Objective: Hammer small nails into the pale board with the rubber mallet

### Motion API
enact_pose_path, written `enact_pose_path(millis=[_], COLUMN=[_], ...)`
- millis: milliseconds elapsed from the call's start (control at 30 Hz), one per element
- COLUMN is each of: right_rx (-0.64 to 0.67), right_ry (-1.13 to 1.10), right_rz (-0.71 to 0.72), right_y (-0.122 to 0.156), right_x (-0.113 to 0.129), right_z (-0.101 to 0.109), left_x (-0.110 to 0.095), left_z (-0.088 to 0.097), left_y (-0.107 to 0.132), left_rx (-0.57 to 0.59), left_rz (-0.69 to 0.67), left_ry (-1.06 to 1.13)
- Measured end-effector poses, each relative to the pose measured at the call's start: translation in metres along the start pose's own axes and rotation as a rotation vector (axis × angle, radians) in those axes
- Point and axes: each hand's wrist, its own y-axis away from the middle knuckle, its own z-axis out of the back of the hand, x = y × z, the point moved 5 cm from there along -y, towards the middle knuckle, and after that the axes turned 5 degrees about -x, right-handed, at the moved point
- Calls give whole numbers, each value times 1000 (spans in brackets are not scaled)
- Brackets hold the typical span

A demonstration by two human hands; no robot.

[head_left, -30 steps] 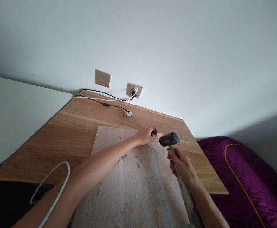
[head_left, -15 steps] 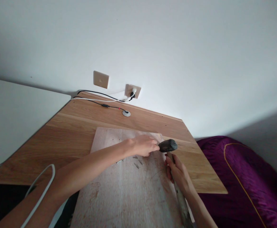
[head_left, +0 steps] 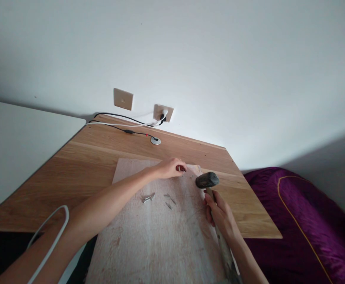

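Laid flat on the table (head_left: pixel 92 169), below the left hand (head_left: pixel 177 169) and right hand (head_left: pixel 220 215): pale board (head_left: pixel 149 244). Scattered on the board, on the near side of the left hand: bright nails (head_left: pixel 149 198) and darker nails (head_left: pixel 169 206). Beyond the left hand: grommet (head_left: pixel 155 141) with black cable, then socket plate (head_left: pixel 163 113) with plugs fitted. Farther left: white panel (head_left: pixel 30 154). Right of the right hand, past the table edge: purple cover (head_left: pixel 302 213). Obstructing the board's left part: left forearm, with white cord (head_left: pixel 66 216) looped across. Gripped by the right hand, fingers wrapped around the handle: hammer (head_left: pixel 207 180), head just right of the left hand. Curled: left-hand fingers; contents not discernible.

Shifted since half a second earlier: left hand, now farther forward, clear of the hammer head. Newly exposed: bright nails. Almost unmoved: hammer.
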Motion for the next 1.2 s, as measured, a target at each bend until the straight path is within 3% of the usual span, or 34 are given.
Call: enact_pose_path(millis=[733,1000,1200], right_rx=[22,13,10], right_ry=[-25,-23,-21], right_rz=[-2,-21,-16], right_y=[-2,-1,-1], right_x=[-11,-9,-5], right_z=[0,0,-1], left_x=[-6,2,3], left_z=[-9,-13,-14], left_y=[3,0,-1], left_rx=[2,-29,-6], left_rz=[-72,81,91], left_ry=[-124,14,-10])
